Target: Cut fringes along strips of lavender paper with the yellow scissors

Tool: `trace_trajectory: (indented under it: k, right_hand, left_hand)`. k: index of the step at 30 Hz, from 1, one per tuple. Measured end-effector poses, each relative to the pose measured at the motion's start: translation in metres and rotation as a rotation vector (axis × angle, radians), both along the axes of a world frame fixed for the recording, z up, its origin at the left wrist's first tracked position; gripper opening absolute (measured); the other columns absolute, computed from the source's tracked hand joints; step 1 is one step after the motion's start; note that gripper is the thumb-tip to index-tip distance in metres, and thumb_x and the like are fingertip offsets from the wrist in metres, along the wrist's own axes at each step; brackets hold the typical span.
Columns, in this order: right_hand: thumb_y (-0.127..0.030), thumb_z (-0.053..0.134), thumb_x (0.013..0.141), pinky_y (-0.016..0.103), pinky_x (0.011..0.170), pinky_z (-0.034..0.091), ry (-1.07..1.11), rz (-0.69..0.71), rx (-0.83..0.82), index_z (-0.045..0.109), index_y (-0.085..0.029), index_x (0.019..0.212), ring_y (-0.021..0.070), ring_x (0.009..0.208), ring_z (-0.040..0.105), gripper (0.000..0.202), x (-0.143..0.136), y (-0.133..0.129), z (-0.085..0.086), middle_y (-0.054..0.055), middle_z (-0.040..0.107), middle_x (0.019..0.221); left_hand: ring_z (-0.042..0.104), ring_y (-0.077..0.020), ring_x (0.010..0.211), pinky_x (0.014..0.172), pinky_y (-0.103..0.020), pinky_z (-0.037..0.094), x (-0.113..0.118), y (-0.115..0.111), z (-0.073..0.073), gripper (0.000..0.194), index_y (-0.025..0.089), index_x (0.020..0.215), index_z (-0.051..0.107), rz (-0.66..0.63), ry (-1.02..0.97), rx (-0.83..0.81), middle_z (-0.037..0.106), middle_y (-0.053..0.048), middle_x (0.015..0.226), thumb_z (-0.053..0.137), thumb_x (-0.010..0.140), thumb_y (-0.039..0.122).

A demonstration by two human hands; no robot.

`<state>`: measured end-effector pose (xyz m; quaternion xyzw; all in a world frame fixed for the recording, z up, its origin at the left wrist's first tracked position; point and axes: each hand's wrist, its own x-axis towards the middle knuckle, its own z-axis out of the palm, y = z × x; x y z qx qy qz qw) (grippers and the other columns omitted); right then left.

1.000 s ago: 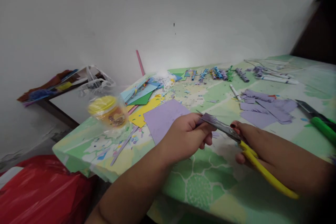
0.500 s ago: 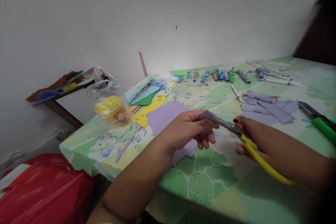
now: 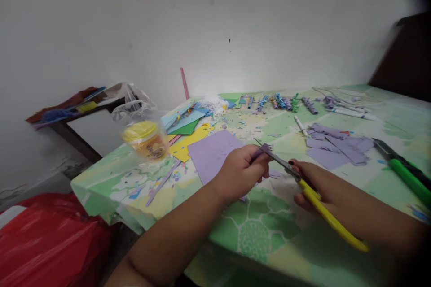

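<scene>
Above the table's near side, my left hand (image 3: 244, 168) pinches a small purple paper strip (image 3: 267, 147) with a fringed edge, its fingers curled in. My right hand (image 3: 308, 184) holds yellow-handled scissors (image 3: 325, 213), whose blades point left and lie across the strip beside my left fingertips. The blades look slightly apart, though the strip hides part of them. Beneath and behind my left hand lies a larger purple paper sheet (image 3: 217, 148). Cut purple paper pieces (image 3: 336, 143) are scattered to the right, several with fringed edges.
A green utility knife (image 3: 406, 175) lies at the right. Fringed paper rolls (image 3: 278, 101) and a marker (image 3: 301, 125) are farther back. A bagged, yellow-lidded tub (image 3: 144, 141) stands left, near coloured paper sheets (image 3: 188, 141). A red bag (image 3: 57, 237) sits below the table's left edge.
My left fingers, spread under the strip before, are now curled in around it. The strip's fringe now points upward. Scissors and right hand have shifted slightly left; the view has moved a little.
</scene>
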<state>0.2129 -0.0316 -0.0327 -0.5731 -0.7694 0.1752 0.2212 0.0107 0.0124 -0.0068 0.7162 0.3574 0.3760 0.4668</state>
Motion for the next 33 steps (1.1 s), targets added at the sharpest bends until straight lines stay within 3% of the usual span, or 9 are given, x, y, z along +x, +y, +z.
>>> trace_trajectory:
  k: [6, 13, 24, 29, 33]
  right_hand:
    - [-0.044, 0.052, 0.079, 0.044, 0.074, 0.052, 0.001, 0.048, -0.043, 0.053, -0.025, 0.100, 0.0296, 0.088, 0.064, 0.029, -0.001, 0.000, 0.001, 0.008, 0.068, 0.101]
    - [-0.046, 0.047, 0.081, 0.048, 0.077, 0.050, -0.048, 0.046, -0.101, 0.048, -0.023, 0.104, 0.0320, 0.094, 0.063, 0.032, -0.004, 0.001, 0.001, 0.013, 0.065, 0.106]
    - [-0.051, 0.044, 0.078, 0.045, 0.074, 0.052, -0.057, 0.029, -0.118, 0.047, -0.025, 0.088, 0.0307, 0.090, 0.064, 0.028, -0.007, 0.000, 0.006, 0.011, 0.067, 0.097]
    - [-0.051, 0.050, 0.074, 0.043, 0.068, 0.051, -0.033, 0.027, -0.081, 0.050, -0.023, 0.090, 0.0275, 0.078, 0.063, 0.032, -0.005, 0.002, 0.004, 0.009, 0.067, 0.089]
    - [-0.051, 0.051, 0.072, 0.043, 0.066, 0.050, -0.017, -0.018, -0.100, 0.051, -0.024, 0.090, 0.0266, 0.073, 0.062, 0.032, -0.005, 0.005, 0.002, 0.007, 0.066, 0.085]
  left_hand:
    - [0.042, -0.0061, 0.046, 0.049, -0.021, 0.034, -0.003, 0.000, 0.002, 0.022, 0.017, 0.061, 0.050, 0.008, 0.063, 0.024, 0.048, 0.006, 0.050, 0.050, 0.080, 0.028]
    - [0.041, -0.0044, 0.040, 0.042, -0.018, 0.033, -0.007, 0.003, 0.005, 0.012, 0.017, 0.069, 0.050, -0.098, -0.001, -0.150, 0.049, 0.008, 0.049, 0.051, 0.078, 0.025]
    - [0.041, -0.0029, 0.035, 0.036, -0.014, 0.030, -0.010, 0.006, 0.005, 0.020, 0.015, 0.068, 0.051, -0.213, -0.158, -0.331, 0.048, 0.008, 0.043, 0.061, 0.075, 0.030]
    - [0.047, -0.0064, 0.033, 0.031, -0.017, 0.034, -0.013, 0.015, -0.001, 0.034, 0.013, 0.071, 0.057, -0.365, -0.264, -0.556, 0.058, 0.003, 0.047, 0.073, 0.065, 0.042]
    - [0.051, -0.0072, 0.035, 0.032, -0.017, 0.037, -0.014, 0.017, -0.003, 0.032, 0.012, 0.072, 0.059, -0.344, -0.270, -0.580, 0.063, 0.000, 0.051, 0.073, 0.065, 0.040]
